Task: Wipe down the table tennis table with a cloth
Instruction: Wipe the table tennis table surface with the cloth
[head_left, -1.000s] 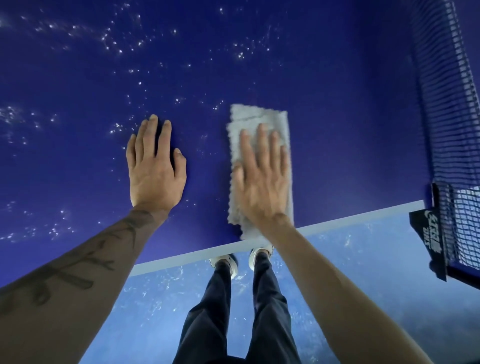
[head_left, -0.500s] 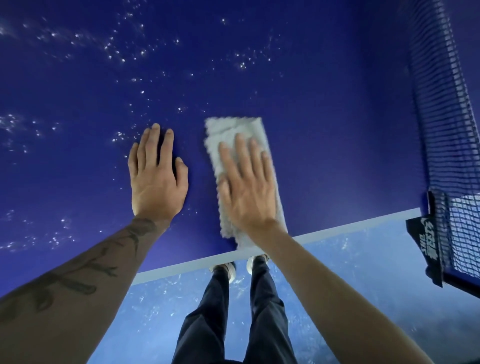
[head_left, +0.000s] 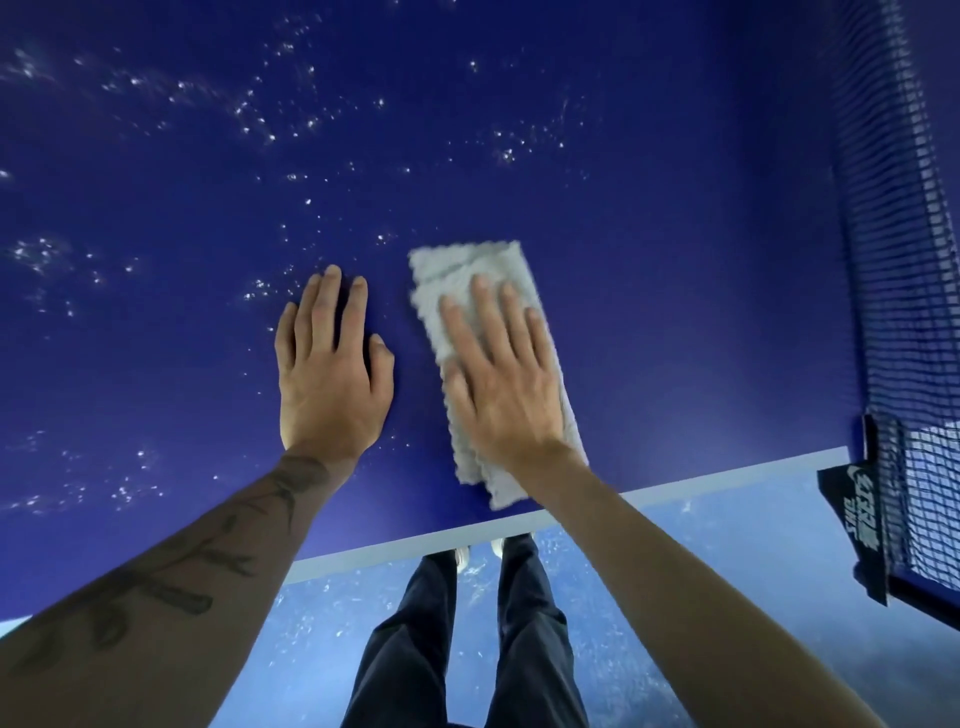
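Observation:
A dark blue table tennis table (head_left: 675, 291) fills most of the head view, with a white line along its near edge. White specks of dust dot its far and left parts. A folded grey cloth (head_left: 457, 270) lies on the table near that edge, tilted a little leftward. My right hand (head_left: 498, 374) presses flat on the cloth with straight, spread fingers. My left hand (head_left: 332, 374) rests flat on the bare table just left of the cloth, palm down, not touching it.
The net (head_left: 893, 260) runs along the right side, held by a black clamp post (head_left: 857, 525) at the table's edge. Below the edge I see a blue speckled floor (head_left: 649, 597) and my legs in dark trousers (head_left: 467, 639).
My right hand slid the cloth left toward my left hand, then a little back to the right, and the cloth tilted leftward. My left hand stayed flat on the table.

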